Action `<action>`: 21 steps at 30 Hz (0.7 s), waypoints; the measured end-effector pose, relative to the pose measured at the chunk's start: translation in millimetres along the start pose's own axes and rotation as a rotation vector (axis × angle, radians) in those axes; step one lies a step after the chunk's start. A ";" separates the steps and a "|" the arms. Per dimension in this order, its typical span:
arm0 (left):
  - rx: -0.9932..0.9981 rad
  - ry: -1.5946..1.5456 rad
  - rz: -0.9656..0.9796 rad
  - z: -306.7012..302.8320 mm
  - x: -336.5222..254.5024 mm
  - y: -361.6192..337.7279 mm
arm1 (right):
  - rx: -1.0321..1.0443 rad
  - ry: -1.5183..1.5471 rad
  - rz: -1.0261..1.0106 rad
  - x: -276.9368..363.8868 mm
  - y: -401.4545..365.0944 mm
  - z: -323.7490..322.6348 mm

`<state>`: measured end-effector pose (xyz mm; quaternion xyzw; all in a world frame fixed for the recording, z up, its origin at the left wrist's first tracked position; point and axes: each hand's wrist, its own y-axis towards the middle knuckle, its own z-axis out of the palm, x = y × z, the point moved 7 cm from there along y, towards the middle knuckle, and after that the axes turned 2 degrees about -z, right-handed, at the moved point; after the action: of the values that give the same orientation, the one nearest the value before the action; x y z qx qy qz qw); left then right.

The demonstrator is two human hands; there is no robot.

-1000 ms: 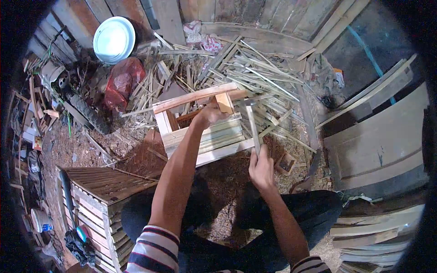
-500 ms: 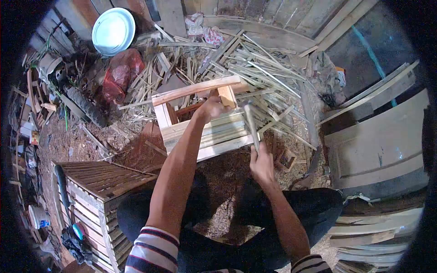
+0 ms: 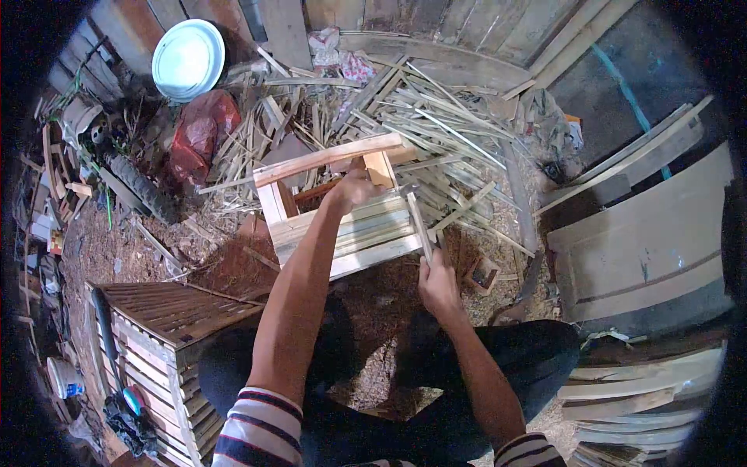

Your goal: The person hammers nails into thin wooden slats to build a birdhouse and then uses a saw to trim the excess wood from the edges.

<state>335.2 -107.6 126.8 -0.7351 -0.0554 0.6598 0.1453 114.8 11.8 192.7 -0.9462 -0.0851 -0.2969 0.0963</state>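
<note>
A small slatted wooden crate [image 3: 372,243] lies on its side before me, with pale slats across the face nearest me. My left hand [image 3: 356,192] is closed at the upper slats near the crate's right end; what its fingers pinch is too small and blurred to make out. In my right hand [image 3: 441,289] is a hammer [image 3: 421,227], gripped low on the handle. The hammer's head overlaps the crate's top right corner, just right of my left fingers.
Behind the crate spreads a heap of thin wood strips [image 3: 443,117]. A finished-looking slatted crate [image 3: 175,311] stands at my left. Farther back are a red bag [image 3: 204,132] and a white basin [image 3: 188,61]. Boards [image 3: 646,389] are stacked at the right, below a wooden panel [image 3: 642,249].
The hammer's head has shifted slightly left and down toward the crate's corner, with my right hand lower. My left hand stays at the slats. The whole view has shifted slightly.
</note>
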 end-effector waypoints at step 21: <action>-0.250 0.398 0.076 -0.8 0.0 -17.7 | 0.252 0.878 0.293 12.8 131.3 15.3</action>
<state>337.9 -90.8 132.0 -0.8646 -0.0792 0.4948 0.0361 162.1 -110.3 170.5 -0.7144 0.0625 -0.6392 0.2778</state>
